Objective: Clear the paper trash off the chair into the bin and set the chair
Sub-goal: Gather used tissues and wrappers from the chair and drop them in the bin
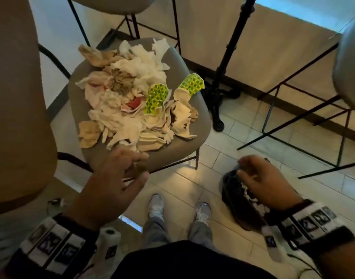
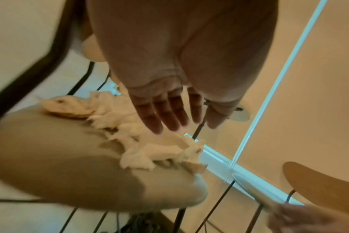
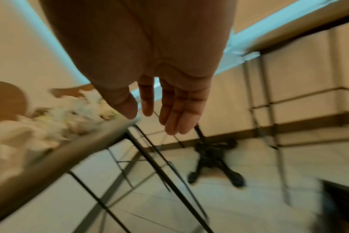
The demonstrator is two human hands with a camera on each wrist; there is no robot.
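Meanwhile, fingers spread and holding nothing, a person's left hand [image 1: 114,178] hovers at the near edge of a grey chair [image 1: 200,115] heaped with paper trash [image 1: 130,101], as seen from the head camera; the left wrist view shows straight fingers [image 2: 165,110] just above the crumpled tissue [image 2: 137,141], with no contact visible. The right hand [image 1: 261,180] hangs loose and empty over the black-lined bin [image 1: 231,190] on the tiled floor to the right of the chair, fingers relaxed and slightly apart, with what looks like white scraps showing inside the bin

The pile, covering most of the seat, mixes white napkins, brown paper, torn cup pieces [image 1: 156,97] printed in green dots and a scrap bearing a barcode [image 1: 184,124]. All of it looks light, soft and loose, likely to compress in the fist yet shed fragments; a scoop from the near edge, gathering a handful under curled fingers, seems the surest hold, while the stiffer cup pieces can be pinched singly

Scraps lie close to the seat's right and near rims, so a careless sweep could spill them onto the tiles. A table pedestal [image 1: 220,101] stands just beyond the chair's right side, more wire-legged chairs crowd the back and right, and a chair back [image 1: 17,97] rises at the left; the open route runs along the floor between seat and bin
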